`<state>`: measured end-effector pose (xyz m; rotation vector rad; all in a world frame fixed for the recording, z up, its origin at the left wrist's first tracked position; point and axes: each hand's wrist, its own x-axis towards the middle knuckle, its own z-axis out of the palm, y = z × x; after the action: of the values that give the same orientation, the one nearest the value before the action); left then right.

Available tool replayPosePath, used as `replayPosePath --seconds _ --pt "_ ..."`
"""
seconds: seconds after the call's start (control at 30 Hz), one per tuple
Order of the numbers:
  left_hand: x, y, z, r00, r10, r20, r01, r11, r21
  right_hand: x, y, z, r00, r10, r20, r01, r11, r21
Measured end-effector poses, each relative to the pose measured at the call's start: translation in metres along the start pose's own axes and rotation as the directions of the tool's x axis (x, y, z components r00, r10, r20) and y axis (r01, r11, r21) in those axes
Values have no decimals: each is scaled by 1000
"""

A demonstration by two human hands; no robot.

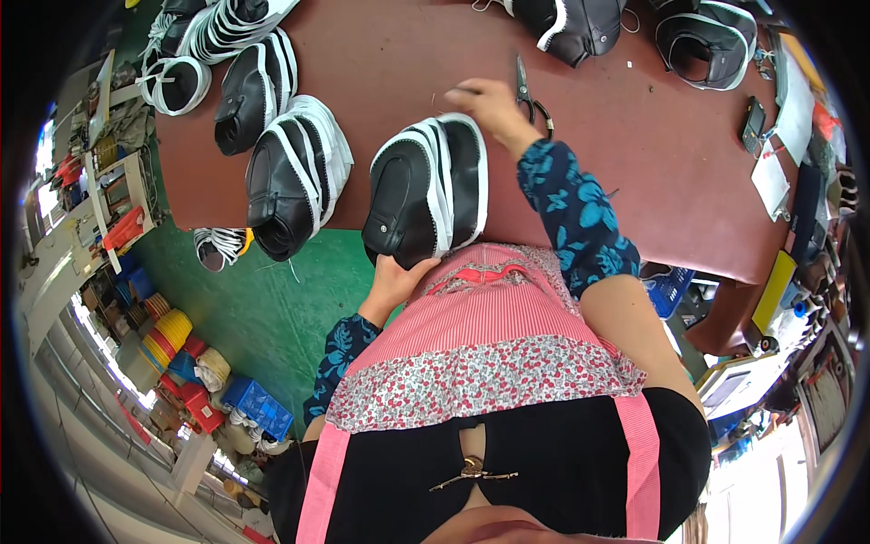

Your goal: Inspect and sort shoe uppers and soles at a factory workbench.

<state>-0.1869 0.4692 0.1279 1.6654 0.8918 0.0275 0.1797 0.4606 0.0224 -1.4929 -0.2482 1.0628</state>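
Observation:
A stack of black shoe uppers (406, 195) with white edging lies at the near edge of the reddish-brown table (616, 172). My left hand (396, 281) grips its near end, thumb alongside the lowest part and the fingers partly hidden beneath. Just past the stack's far end, my right hand (494, 107) is raised with bent fingers drawn together. Those fingers are slightly blurred, and what they hold, if anything, is too small to make out. Beside that wrist lies a pair of black-handled scissors (526, 91), blades pointing away from me.
More stacked black uppers (294, 177) line the table's left side, one overhanging the near edge. Further uppers (575, 27) and a black shoe upper (707, 45) sit at the back. A dark phone-like device (753, 123) and papers (770, 179) lie at right. Blue crates (256, 408) stand on the green floor.

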Motion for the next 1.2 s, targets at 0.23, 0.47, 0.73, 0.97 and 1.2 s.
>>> replayPosePath --seconds 0.23,0.47,0.73,0.97,1.2 --pt "-5 -8 0 999 41 -19 -39 995 93 -66 46 -221 839 -101 -535 93 995 -41" --pt "-6 -1 -9 996 83 -26 -80 992 99 -126 38 -181 573 -756 -317 -258 201 -945" --pt "2 10 -15 993 116 0 -115 982 149 -42 43 -89 920 -228 -319 -197 434 -879" --pt "-2 3 -8 994 111 -13 -108 983 151 -101 3 -115 985 40 -169 -159 592 -790" --pt "-4 -2 -7 991 136 -5 -133 973 188 -149 -15 -94 979 -93 180 201 320 -926"
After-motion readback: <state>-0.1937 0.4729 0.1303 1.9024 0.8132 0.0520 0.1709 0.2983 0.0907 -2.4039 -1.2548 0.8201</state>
